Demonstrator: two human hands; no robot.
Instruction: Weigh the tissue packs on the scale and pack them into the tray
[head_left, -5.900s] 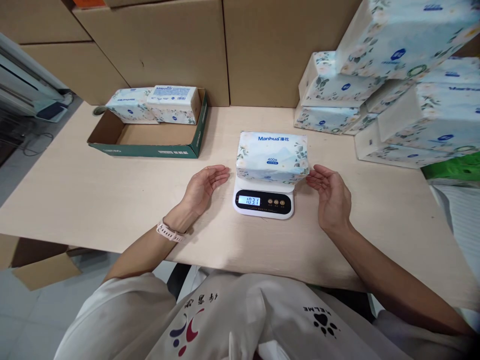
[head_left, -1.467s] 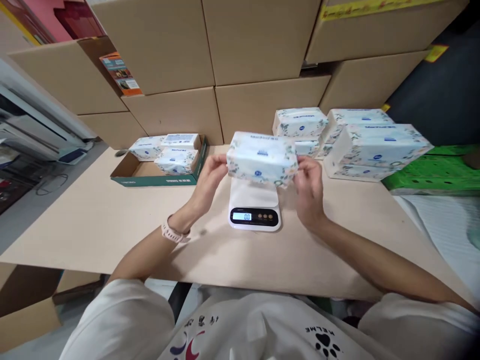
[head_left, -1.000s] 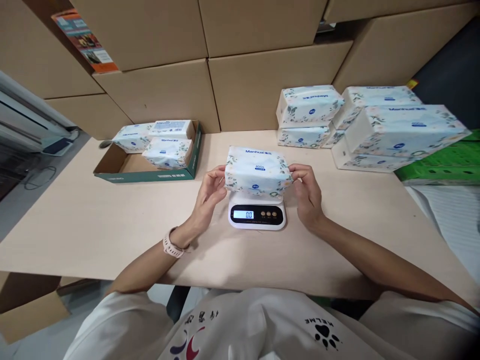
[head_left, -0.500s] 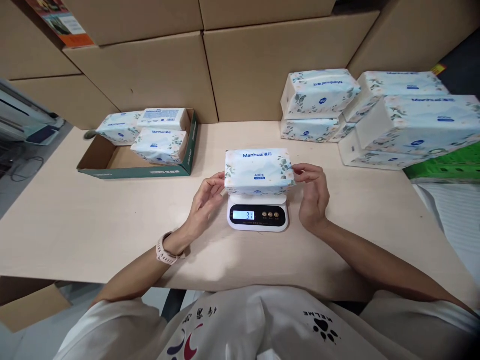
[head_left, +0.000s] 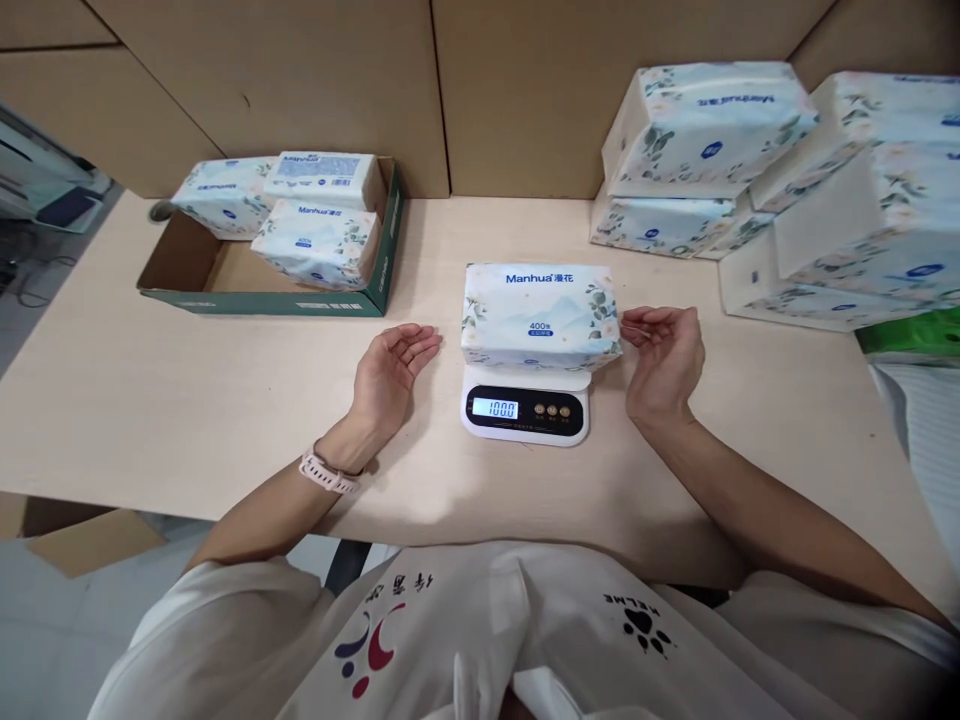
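Observation:
A pack of tissues (head_left: pixel 540 315) with a floral print lies flat on a white digital scale (head_left: pixel 525 425), covering most of its platform. The lit display reads what looks like 100.0. To the pack's left, my left hand (head_left: pixel 394 375) rests above the table, empty, its fingers loosely curved and apart from the pack. On the other side my right hand (head_left: pixel 664 360) is also empty, fingers extended with the tips close to the pack's right end; whether they touch it I cannot tell. A pink watch band (head_left: pixel 328 470) circles my left wrist.
At the back left stands an open green carton (head_left: pixel 277 302) holding 3 tissue packs. Stacked tissue packs (head_left: pixel 709 130) fill the back right, beside a green crate (head_left: pixel 911 338). Large cardboard boxes (head_left: pixel 330 90) wall off the table's far side. An opened box (head_left: pixel 97 540) sits below on the left.
My left hand has drawn away leftward from the pack, and my right hand has loosened off it. The scale's reading rose from 3.1 to about 100.0. The camera view has shifted too.

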